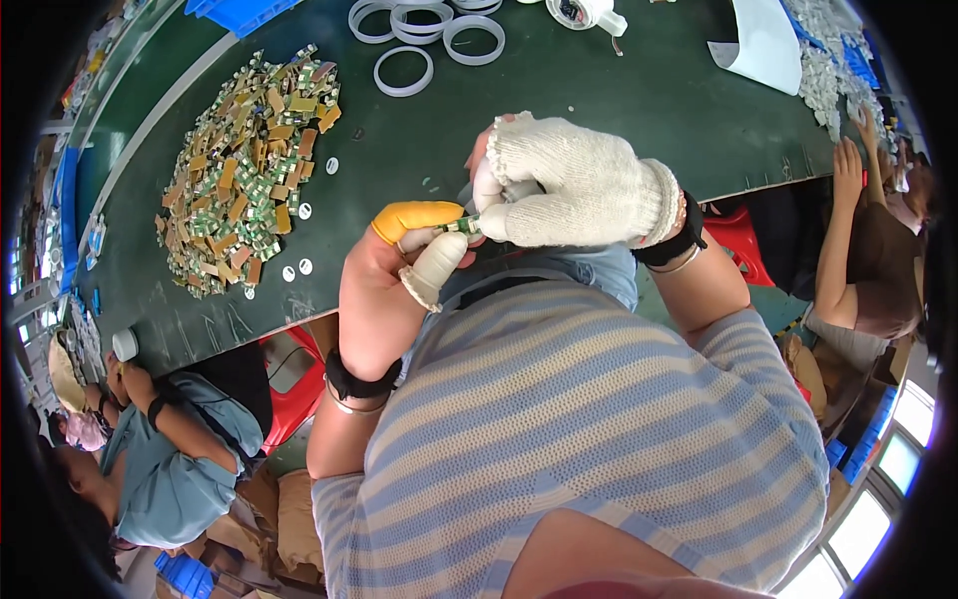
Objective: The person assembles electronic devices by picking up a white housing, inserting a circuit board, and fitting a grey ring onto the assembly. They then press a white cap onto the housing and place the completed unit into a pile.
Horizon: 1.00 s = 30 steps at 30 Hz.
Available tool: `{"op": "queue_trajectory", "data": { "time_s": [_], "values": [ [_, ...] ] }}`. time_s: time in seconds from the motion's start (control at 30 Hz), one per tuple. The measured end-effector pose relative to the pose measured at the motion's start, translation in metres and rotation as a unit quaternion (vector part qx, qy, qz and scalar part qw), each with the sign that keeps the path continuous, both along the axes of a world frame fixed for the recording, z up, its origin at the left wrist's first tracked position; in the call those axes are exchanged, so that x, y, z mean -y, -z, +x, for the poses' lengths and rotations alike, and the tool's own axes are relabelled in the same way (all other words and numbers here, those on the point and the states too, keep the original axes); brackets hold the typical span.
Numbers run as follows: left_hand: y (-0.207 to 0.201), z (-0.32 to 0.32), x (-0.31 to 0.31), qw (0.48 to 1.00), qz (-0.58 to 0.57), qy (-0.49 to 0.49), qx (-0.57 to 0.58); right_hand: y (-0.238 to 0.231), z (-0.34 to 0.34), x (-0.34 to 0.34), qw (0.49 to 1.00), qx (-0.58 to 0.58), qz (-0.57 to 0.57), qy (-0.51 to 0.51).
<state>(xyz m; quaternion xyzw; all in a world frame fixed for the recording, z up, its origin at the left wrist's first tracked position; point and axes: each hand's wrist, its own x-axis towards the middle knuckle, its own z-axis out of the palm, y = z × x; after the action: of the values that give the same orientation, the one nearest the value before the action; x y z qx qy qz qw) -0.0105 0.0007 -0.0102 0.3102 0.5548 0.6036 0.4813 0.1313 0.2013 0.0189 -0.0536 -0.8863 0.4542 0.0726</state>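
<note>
My left hand (394,262) wears a yellow finger cot on one finger and a white one on the thumb. It pinches one end of a small green circuit piece (461,227). My right hand (574,185), in a white knitted glove, grips the other end of the same piece. Both hands meet just above the near edge of the dark green table (599,90), in front of my striped shirt. A large heap of small green and brown circuit pieces (249,170) lies on the table to the left of my hands.
Several white tape rings (404,72) lie at the table's far side, with a white sheet (763,45) and a pile of small white parts (828,70) to the right. A person (160,449) sits at lower left, another person (868,250) at right. Red stools (294,389) stand under the table.
</note>
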Motion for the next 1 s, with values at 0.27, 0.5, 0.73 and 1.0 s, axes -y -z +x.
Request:
{"op": "queue_trajectory", "data": {
  "time_s": [0.27, 0.5, 0.73, 1.0],
  "values": [
    [-0.003, 0.003, 0.000, 0.999, -0.009, -0.024, -0.029, -0.011, 0.003, 0.003, 0.998, 0.035, 0.038, 0.022],
    [-0.004, 0.002, 0.002, 0.983, -0.026, -0.024, -0.178, -0.011, -0.006, 0.001, 0.995, 0.004, 0.101, -0.004],
    [-0.018, -0.012, 0.015, 0.986, -0.063, -0.042, -0.152, -0.006, -0.025, 0.014, 0.987, -0.043, 0.154, -0.020],
    [-0.084, -0.136, 0.102, 0.909, 0.072, -0.354, -0.206, -0.016, 0.022, -0.054, 0.965, -0.019, -0.010, 0.263]
  ]
}}
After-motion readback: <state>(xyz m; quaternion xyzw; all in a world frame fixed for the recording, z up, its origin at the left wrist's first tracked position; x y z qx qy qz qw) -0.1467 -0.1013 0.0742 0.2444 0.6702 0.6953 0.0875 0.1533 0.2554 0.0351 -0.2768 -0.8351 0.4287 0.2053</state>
